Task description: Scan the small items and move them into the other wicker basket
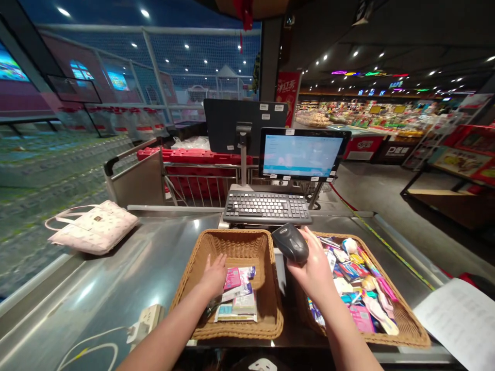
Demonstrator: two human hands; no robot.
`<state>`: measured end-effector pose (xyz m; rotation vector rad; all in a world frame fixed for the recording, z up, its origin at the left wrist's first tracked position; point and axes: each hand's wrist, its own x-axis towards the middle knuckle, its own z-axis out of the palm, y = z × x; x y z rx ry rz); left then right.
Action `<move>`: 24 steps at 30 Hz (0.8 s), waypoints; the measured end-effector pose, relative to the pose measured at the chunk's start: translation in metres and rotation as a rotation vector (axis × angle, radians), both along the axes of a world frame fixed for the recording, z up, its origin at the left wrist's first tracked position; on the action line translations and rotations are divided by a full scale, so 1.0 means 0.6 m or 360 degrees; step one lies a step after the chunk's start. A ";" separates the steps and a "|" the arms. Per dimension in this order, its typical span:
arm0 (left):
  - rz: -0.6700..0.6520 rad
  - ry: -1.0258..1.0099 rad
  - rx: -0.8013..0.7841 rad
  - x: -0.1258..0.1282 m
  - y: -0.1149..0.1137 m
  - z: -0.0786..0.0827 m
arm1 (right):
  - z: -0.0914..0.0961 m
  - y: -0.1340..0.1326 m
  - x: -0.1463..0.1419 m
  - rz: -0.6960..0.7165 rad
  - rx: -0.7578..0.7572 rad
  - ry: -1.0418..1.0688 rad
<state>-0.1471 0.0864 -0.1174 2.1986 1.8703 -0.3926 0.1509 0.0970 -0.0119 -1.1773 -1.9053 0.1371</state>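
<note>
Resting open in the left basket [240, 233] on the table [116, 273], left hand [214, 274] has the pink packet [232, 278] just right of its grip, long axis pointing away, while right hand [315, 270] grips the scanner [291, 242] beside the right basket [386, 339].

Black handheld scanner [291, 242], head tilted down-left, gripped in right hand [315, 270] just right of wicker basket [240, 247]. Pink packet [232, 278] lies flat on small packets [240, 304] inside that basket, just beside left hand [213, 275], resting palm down.
</note>
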 end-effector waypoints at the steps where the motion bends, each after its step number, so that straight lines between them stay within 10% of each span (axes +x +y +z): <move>1: 0.0021 0.0010 -0.0024 0.000 -0.001 -0.004 | 0.002 0.000 0.007 -0.0024 0.0006 0.0015; 7: 0.0014 -0.0018 0.0066 0.038 0.006 0.025 | 0.016 -0.008 0.084 -0.0264 0.0051 0.0022; 14: -0.0436 -0.0459 0.0579 0.212 0.052 0.094 | 0.034 -0.019 0.175 -0.0608 0.0203 0.0069; 24: -0.0787 -0.0458 0.0625 0.425 0.173 0.048 | 0.035 -0.025 0.240 -0.0690 0.0201 0.0043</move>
